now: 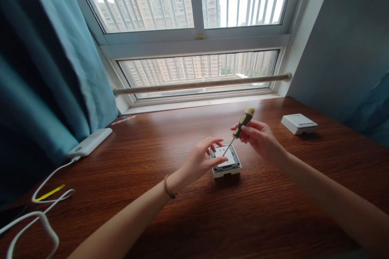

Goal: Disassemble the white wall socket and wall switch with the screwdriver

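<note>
A white wall socket (230,159) with its grey inner frame exposed lies face up on a pale box on the wooden table. My left hand (199,158) reaches over its left side, thumb and fingers apart, with the thumb across the front part. Whether the fingertips press on it is hard to tell. In my right hand (259,135) is a screwdriver (242,124) with a black and yellow handle, held tilted by the fingers. Its thin shaft slants down to the left, and the tip meets the socket face between my left thumb and fingers.
Another white square wall plate on a box (299,123) sits at the table's right. At the left lie a white power strip (90,143), its looped white cable (45,218) and a yellow strip (50,193). A blue curtain (60,56) hangs at the left; a barred window (197,68) stands behind.
</note>
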The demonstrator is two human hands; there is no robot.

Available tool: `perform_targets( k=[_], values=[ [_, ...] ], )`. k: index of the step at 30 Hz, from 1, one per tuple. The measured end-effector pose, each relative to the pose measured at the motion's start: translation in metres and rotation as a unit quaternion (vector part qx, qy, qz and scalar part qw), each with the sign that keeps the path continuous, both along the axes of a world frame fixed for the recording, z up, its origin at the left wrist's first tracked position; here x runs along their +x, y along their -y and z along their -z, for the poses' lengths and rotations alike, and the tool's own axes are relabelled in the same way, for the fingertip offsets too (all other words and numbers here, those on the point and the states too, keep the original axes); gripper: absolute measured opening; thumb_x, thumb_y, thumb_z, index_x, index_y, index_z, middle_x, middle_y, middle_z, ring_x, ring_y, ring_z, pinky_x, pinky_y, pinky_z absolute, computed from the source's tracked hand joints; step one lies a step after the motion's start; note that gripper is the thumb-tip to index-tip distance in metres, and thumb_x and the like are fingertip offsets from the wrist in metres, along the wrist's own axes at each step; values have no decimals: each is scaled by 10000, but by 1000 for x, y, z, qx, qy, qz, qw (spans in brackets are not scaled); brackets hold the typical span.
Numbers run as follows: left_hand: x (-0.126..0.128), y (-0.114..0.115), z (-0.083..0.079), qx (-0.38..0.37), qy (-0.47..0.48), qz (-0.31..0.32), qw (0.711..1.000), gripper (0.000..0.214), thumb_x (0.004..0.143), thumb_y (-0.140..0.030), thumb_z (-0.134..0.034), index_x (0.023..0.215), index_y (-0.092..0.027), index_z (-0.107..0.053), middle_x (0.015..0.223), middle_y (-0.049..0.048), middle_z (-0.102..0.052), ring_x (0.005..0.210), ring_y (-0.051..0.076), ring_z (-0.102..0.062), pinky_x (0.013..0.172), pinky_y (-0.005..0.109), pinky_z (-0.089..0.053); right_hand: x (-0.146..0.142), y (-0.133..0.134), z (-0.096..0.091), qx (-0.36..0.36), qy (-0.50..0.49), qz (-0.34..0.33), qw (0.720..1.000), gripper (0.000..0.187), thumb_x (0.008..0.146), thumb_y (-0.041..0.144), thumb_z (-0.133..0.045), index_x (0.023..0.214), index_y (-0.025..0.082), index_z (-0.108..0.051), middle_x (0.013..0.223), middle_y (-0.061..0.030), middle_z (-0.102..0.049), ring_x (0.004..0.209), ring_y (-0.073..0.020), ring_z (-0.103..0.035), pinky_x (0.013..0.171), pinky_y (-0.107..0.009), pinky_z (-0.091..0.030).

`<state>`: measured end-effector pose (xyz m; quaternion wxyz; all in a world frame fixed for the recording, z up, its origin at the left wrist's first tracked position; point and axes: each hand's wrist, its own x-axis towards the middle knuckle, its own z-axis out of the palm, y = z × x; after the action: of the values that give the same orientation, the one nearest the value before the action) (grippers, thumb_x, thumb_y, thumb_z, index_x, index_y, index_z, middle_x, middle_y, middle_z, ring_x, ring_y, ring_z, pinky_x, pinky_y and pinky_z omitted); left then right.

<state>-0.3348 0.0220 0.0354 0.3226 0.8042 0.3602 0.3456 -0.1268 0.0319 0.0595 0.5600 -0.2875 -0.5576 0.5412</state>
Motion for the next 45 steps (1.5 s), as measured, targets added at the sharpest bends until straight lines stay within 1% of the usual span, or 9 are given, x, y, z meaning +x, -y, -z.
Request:
perform_targets(
  k=[4, 7, 11, 14, 25, 34, 37, 42, 45],
  values=[
    [-9, -16, 16, -26, -15, 23, 999, 800, 605, -389, -742, 1286, -205, -366, 1317, 125, -408, 1218, 269, -376, 1027, 421, -287, 20, -30, -33, 65, 54, 12, 996, 171, 681, 234, -684, 782, 157, -570, 701, -35, -665, 510, -104, -546, 459, -234, -410],
    [-13, -20, 31, -69, -54, 48, 995, 954, 543, -402, -773, 1337, -192, -289, 1359, 146, -341, 1264, 312, -310, 1053, 459, -239, 25, -44, -23, 98, 66, 45, 992, 206, 691, 223, -665, 810, 180, -502, 649, -6, -655, 451, -98, -519, 402, -220, -389],
    [-13, -19, 39, -78, -102, 69, 989, 945, 537, -431, -767, 1325, -195, -301, 1340, 140, -356, 1241, 317, -336, 1048, 463, -246, 27, -51, 3, 109, 83, 58, 989, 175, 702, 200, -624, 806, 180, -484, 626, 5, -640, 406, -82, -481, 367, -213, -367],
    [-12, -19, 39, -72, -112, 64, 989, 916, 548, -424, -760, 1311, -200, -304, 1323, 130, -369, 1227, 306, -350, 1047, 451, -253, 28, -52, 10, 96, 101, 37, 990, 174, 694, 181, -616, 799, 187, -478, 624, 7, -632, 405, -77, -470, 369, -212, -365],
    [-11, -19, 38, -67, -121, 57, 989, 874, 566, -415, -750, 1300, -208, -321, 1325, 127, -363, 1233, 317, -335, 1036, 461, -255, 27, -47, 9, 96, 127, 26, 987, 231, 699, 192, -621, 851, 172, -449, 666, -11, -617, 505, -101, -545, 390, -202, -402],
    [-11, -18, 39, -55, -112, 57, 991, 855, 574, -442, -740, 1291, -216, -333, 1299, 113, -399, 1200, 311, -371, 1023, 457, -268, 28, -32, -6, 126, 202, -38, 971, 283, 683, 256, -689, 819, 186, -450, 822, -37, -617, 622, -128, -599, 494, -250, -487],
    [-11, -18, 40, -55, -108, 57, 991, 854, 576, -443, -739, 1291, -215, -332, 1296, 115, -401, 1198, 307, -374, 1023, 455, -266, 25, -27, -6, 145, 244, 17, 959, 384, 617, 288, -742, 821, 205, -427, 715, 5, -597, 600, -139, -597, 488, -247, -476],
    [-11, -17, 41, -57, -104, 55, 991, 856, 575, -434, -742, 1296, -221, -332, 1323, 112, -376, 1218, 306, -353, 1035, 455, -251, 9, -14, -2, 247, 322, 174, 897, 372, 615, 305, -743, 864, 220, -481, 613, 50, -519, 476, -78, -451, 465, -231, -406],
    [-11, -17, 42, -62, -104, 50, 991, 860, 573, -425, -744, 1300, -221, -333, 1326, 113, -372, 1224, 309, -345, 1037, 459, -246, 3, -11, 1, 208, 277, 161, 924, 333, 658, 312, -713, 855, 215, -462, 674, 23, -580, 473, -78, -478, 427, -217, -405]
  ],
)
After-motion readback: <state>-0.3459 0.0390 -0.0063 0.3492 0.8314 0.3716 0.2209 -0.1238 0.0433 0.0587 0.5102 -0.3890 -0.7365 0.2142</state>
